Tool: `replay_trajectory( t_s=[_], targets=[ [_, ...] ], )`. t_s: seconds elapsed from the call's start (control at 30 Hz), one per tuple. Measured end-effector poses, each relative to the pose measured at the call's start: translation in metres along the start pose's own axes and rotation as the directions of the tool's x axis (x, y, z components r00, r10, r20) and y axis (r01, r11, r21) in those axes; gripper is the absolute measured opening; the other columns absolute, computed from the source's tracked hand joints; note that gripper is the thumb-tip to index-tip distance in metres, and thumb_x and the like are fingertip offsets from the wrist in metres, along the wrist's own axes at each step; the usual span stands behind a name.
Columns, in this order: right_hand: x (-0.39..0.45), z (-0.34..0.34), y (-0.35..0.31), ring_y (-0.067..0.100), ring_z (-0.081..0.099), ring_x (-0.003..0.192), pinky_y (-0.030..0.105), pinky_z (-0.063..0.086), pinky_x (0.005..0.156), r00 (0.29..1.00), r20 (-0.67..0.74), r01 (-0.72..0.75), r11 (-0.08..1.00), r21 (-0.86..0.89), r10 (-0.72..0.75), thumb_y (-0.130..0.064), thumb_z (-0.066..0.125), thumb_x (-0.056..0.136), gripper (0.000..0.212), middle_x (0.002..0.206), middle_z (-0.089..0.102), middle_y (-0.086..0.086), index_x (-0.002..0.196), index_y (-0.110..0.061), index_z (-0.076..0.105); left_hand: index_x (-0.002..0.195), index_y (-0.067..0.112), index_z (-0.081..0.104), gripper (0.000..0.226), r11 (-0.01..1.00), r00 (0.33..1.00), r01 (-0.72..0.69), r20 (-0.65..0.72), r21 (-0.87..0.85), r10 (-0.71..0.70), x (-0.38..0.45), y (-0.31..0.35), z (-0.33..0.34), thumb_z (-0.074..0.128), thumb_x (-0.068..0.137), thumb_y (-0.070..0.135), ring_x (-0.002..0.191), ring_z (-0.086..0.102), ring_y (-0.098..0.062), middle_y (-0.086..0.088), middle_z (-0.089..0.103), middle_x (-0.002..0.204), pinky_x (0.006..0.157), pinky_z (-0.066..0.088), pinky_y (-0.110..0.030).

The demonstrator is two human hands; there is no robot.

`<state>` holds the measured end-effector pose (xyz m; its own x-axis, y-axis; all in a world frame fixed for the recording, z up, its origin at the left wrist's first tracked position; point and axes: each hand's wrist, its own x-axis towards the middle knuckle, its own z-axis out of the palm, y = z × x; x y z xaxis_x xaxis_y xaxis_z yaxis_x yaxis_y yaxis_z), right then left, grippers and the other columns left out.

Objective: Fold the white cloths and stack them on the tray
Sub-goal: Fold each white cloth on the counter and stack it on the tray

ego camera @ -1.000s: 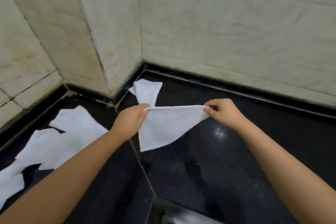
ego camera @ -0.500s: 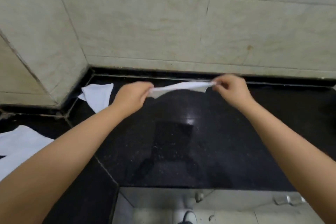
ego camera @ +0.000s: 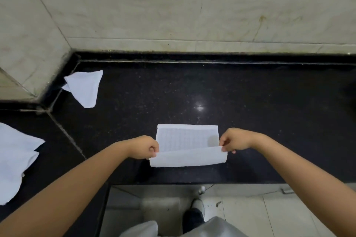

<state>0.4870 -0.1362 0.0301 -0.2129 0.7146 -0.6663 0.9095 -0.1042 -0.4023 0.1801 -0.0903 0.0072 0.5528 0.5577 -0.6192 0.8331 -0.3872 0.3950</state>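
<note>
A white cloth (ego camera: 185, 138) lies on the black stone counter (ego camera: 250, 106) near its front edge. Its near edge is lifted and curled over toward the far side. My left hand (ego camera: 145, 147) pinches the left corner of that lifted edge. My right hand (ego camera: 234, 140) pinches the right corner. Another white cloth (ego camera: 84, 87) lies crumpled near the back left corner of the counter. More white cloths (ego camera: 15, 156) are heaped at the far left. No tray is in view.
Pale tiled walls (ego camera: 173, 5) rise behind the counter and jut out at the left corner. Below the counter's front edge the tiled floor (ego camera: 260, 213) shows, with my shoe (ego camera: 194, 215) on it.
The cloth was held stretched in the air between both hands. Now it lies on the counter closer to me, with its near edge lifted by both hands. My view has turned right and down.
</note>
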Motion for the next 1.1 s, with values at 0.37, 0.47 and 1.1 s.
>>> replay_trajectory(
  t_s=[0.37, 0.47, 1.1],
  targets=[
    [0.071, -0.006, 0.019, 0.024, 0.062, 0.095, 0.030, 0.049, 0.077, 0.908, -0.396, -0.127, 0.991, 0.041, 0.133, -0.012, 0.048, 0.089, 0.022, 0.104, 0.068, 0.008, 0.100, -0.009, 0.066, 0.109, 0.010, 0.055, 0.023, 0.960, 0.881, 0.275, -0.411, 0.045, -0.233, 0.066, 0.000, -0.015, 0.037, 0.098, 0.021, 0.095, 0.057, -0.020, -0.006, 0.058, 0.109, 0.082, 0.047, -0.030],
    [0.083, 0.003, 0.024, 0.025, 0.061, 0.098, 0.032, 0.050, 0.081, 0.895, -0.422, -0.133, 0.989, 0.060, 0.146, -0.010, 0.046, 0.088, 0.023, 0.107, 0.067, 0.010, 0.099, -0.007, 0.067, 0.107, 0.012, 0.057, 0.024, 0.949, 0.866, 0.313, -0.420, 0.031, -0.272, 0.084, -0.005, -0.012, 0.037, 0.098, 0.022, 0.090, 0.055, -0.017, -0.006, 0.058, 0.108, 0.079, 0.046, -0.029],
    [0.072, -0.002, 0.006, 0.028, 0.058, 0.095, 0.027, 0.042, 0.069, 0.865, -0.473, -0.139, 0.986, 0.088, 0.165, 0.000, 0.048, 0.080, 0.018, 0.103, 0.064, 0.013, 0.092, -0.006, 0.060, 0.108, 0.006, 0.060, 0.024, 0.976, 0.939, 0.122, -0.341, 0.181, -0.054, 0.091, -0.019, -0.018, 0.042, 0.095, 0.016, 0.092, 0.051, -0.018, -0.009, 0.051, 0.114, 0.080, 0.043, -0.027]
  ],
)
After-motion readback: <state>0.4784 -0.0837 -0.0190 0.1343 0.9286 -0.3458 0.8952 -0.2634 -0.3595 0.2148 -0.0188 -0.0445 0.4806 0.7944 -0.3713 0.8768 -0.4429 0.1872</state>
